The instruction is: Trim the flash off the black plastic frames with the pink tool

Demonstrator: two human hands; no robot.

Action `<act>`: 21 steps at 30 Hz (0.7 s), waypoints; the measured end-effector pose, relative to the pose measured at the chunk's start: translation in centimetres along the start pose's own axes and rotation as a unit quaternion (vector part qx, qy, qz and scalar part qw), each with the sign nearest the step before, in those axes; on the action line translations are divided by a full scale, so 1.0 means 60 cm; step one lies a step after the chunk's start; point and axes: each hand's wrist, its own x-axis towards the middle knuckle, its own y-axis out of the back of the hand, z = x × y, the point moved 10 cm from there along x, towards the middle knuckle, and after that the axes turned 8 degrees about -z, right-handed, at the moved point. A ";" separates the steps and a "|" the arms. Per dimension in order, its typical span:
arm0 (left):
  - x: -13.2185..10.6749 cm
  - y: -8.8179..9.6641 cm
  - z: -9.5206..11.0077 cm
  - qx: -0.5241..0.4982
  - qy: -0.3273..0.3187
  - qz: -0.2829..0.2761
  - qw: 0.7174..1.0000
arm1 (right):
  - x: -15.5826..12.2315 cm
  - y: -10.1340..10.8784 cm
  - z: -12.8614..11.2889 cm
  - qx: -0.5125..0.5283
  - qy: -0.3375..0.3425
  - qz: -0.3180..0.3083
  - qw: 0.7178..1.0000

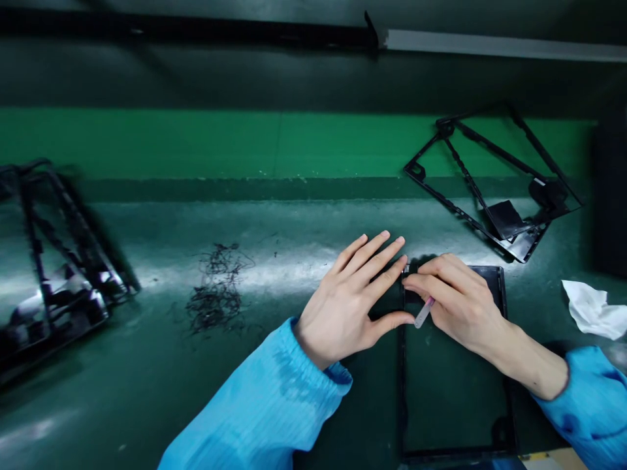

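A rectangular black plastic frame (pixel 504 365) lies on the green worktop in front of me. My left hand (pixel 350 297) is open, fingers stretched out, with its fingertips and thumb at the frame's left side near the upper corner. My right hand (pixel 455 297) is closed in a pinch over that corner. From its fingers sticks a small flat blade-like tool (pixel 424 313), grey with a pinkish part. The tool's other end is hidden by the fingers, so its exact kind cannot be made out.
Black curly shavings (pixel 218 287) lie left of my hands. More black frames (pixel 490 189) lean in a loose stack at the back right. Another blurred pile of frames (pixel 53 254) stands at far left. A crumpled white tissue (pixel 595 310) lies at right.
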 end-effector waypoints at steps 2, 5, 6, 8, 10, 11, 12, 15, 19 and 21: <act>-0.001 0.000 0.000 0.000 -0.002 0.004 1.000 | 0.001 -0.001 -0.004 -0.013 0.010 -0.006 1.000; -0.001 -0.001 0.000 -0.003 -0.002 0.008 1.000 | 0.002 -0.007 -0.006 -0.015 0.010 -0.024 1.000; -0.001 -0.001 -0.001 -0.007 0.000 0.009 1.000 | 0.003 -0.008 -0.005 -0.012 0.006 -0.029 0.999; -0.001 -0.002 -0.001 -0.014 -0.001 0.008 1.000 | 0.003 -0.008 -0.004 0.000 -0.001 -0.028 1.000; -0.001 -0.002 -0.001 -0.016 -0.003 0.008 1.000 | 0.002 -0.003 -0.002 0.012 -0.008 -0.014 1.000; -0.001 -0.002 -0.001 -0.014 -0.004 0.007 1.000 | 0.002 -0.001 0.000 0.015 -0.011 -0.008 1.000; 0.000 -0.002 0.000 -0.011 -0.004 0.006 1.000 | 0.002 0.000 0.000 0.013 -0.012 -0.006 1.000; 0.001 -0.001 0.001 -0.006 -0.006 0.005 1.000 | 0.002 -0.001 -0.005 -0.010 0.003 -0.011 1.000; 0.002 -0.001 0.001 -0.014 -0.001 0.004 1.000 | 0.001 -0.006 -0.009 -0.024 0.018 -0.022 0.999; 0.002 -0.001 0.001 -0.017 0.001 0.006 1.000 | 0.000 -0.008 -0.008 -0.017 0.013 -0.026 0.999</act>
